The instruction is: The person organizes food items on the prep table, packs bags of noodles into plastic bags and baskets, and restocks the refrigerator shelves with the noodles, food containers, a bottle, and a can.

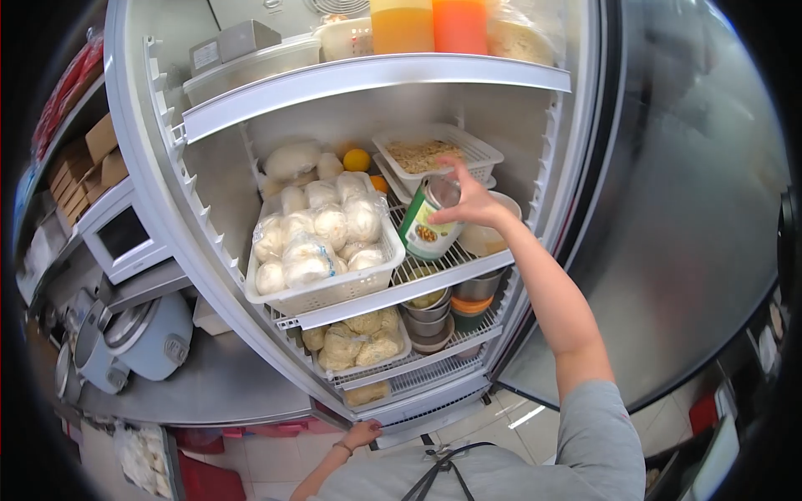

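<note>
My right hand (474, 203) grips a tin can (429, 224) with a green and white label, thumb on its near side and fingers over its top. The can tilts a little on the wire middle shelf inside an open upright fridge. Left of it stands a white basket (322, 292) filled with bagged white, round items (331, 224). Behind the can, a white tray (476, 150) contains shredded pale food. A pale bowl (487, 234) sits beside my wrist. Low down, my left hand (363, 432) is near the fridge's bottom edge; its fingers are too small and foreshortened to read.
The glass fridge door (693, 209) hangs open on the right. Above, a shelf edge (376, 88) spans the fridge, with orange and yellow containers on it. Bagged noodles (359, 342) and stacked metal bowls (428, 321) occupy a lower shelf. Rice cookers (154, 338) stand on the left counter.
</note>
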The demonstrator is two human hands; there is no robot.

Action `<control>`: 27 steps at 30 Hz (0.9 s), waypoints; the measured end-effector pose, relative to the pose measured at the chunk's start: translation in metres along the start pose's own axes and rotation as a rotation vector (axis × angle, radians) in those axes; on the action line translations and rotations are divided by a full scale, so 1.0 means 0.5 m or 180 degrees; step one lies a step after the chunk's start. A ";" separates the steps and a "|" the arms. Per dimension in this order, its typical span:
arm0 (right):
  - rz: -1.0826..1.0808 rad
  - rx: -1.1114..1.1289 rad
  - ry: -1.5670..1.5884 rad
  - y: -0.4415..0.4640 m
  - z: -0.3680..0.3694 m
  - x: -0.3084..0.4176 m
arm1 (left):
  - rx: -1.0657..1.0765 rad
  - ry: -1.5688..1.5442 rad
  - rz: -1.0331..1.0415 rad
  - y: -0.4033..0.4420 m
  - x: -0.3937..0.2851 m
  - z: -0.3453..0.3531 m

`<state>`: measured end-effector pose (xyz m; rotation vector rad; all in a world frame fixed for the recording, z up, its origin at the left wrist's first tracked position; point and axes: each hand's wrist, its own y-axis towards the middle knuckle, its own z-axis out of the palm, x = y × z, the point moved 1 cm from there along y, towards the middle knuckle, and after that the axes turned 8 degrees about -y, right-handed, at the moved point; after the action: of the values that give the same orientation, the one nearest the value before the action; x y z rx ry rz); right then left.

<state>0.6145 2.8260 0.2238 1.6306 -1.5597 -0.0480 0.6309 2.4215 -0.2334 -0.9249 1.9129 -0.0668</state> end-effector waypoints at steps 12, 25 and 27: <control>-0.0564 0.0920 -0.0638 -0.001 -0.121 0.100 | -0.0615 -0.0457 0.0080 -0.059 -0.176 -0.072; -0.1071 -0.1747 -0.0526 0.124 -0.280 0.233 | -0.2535 0.1331 0.2700 -0.431 -0.725 -0.502; -0.1264 -0.1940 -0.0958 0.144 -0.249 0.217 | -0.3103 0.1863 0.3038 -0.464 -0.807 -0.560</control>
<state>0.6504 2.8127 0.3999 1.4402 -1.2307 -0.9256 0.6394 2.4172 0.3098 -0.4642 2.7988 1.3855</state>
